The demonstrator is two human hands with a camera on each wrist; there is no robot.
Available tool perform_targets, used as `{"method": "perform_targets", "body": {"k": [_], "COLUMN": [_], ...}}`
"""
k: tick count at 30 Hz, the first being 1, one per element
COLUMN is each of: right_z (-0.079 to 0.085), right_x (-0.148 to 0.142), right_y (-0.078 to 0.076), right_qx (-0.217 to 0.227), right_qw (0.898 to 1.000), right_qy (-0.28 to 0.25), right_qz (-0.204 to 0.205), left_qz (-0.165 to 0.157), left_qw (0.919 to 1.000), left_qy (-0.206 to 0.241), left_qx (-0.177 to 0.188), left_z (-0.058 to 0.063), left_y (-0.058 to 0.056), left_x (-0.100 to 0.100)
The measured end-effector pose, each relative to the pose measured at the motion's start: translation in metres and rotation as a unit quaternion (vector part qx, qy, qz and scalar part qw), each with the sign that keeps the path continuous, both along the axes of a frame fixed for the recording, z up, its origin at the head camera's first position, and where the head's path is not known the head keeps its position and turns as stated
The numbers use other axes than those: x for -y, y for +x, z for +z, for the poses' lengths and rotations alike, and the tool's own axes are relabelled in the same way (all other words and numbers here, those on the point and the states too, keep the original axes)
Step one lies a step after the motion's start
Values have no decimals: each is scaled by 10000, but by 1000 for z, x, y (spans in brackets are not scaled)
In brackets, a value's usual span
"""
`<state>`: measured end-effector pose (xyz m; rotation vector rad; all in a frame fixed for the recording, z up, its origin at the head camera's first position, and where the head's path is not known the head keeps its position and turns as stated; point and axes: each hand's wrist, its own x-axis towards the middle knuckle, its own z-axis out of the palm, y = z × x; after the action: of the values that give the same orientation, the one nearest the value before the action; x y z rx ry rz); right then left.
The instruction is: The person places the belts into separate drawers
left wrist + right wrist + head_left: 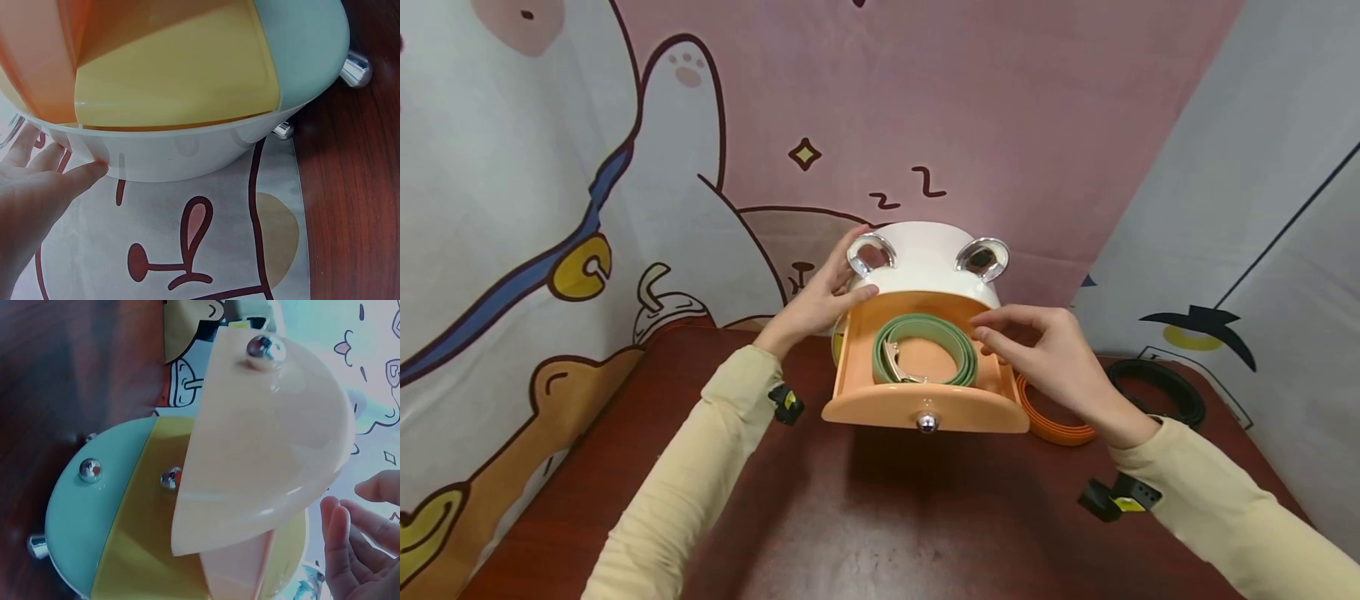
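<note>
Centrally: green belt (pixel 925 325), coiled inside pulled-out orange drawer (pixel 876 407); likely light, supple, prone to uncoiling; best pinched across its layers at three o'clock. Right hand (pixel 1060 358), three o'clock: narrowly parted, empty. Left hand (pixel 820 302), ten o'clock: resting against white casing (pixel 925 254).

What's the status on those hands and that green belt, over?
Left hand on the white cabinet. Right hand empty, near the open orange drawer. Green belt coiled inside the drawer. Nothing seen covering it.
</note>
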<state>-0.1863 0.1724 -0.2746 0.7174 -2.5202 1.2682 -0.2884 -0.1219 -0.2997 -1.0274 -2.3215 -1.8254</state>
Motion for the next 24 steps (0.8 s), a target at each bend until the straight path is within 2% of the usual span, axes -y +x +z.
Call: {"method": "perform_targets", "body": {"k": [3, 6, 13, 18, 24], "right_z": [2, 3, 5, 3, 1], "right_x": [-1, -2, 2, 4, 6], "right_y": [5, 11, 25, 28, 34], "right_qx": [144, 223, 231, 278, 239], "right_qw": [9995, 9981, 9953, 9927, 9923], "right_qy": [-163, -385, -652, -766, -847], "right_qz": [228, 436, 683, 885, 872], "left_qz": [15, -4, -143, -97, -64], "left_qw": [10000, 10000, 9998, 9999, 9999], "left_qy": [7, 1, 109, 85, 46], "left_qx": [-36, -86, -110, -74, -80], "left_z": [-8, -10, -10, -9, -9], "left_y": [-8, -11, -10, -9, -8], "left_x": [1, 2, 2, 2, 1]}}
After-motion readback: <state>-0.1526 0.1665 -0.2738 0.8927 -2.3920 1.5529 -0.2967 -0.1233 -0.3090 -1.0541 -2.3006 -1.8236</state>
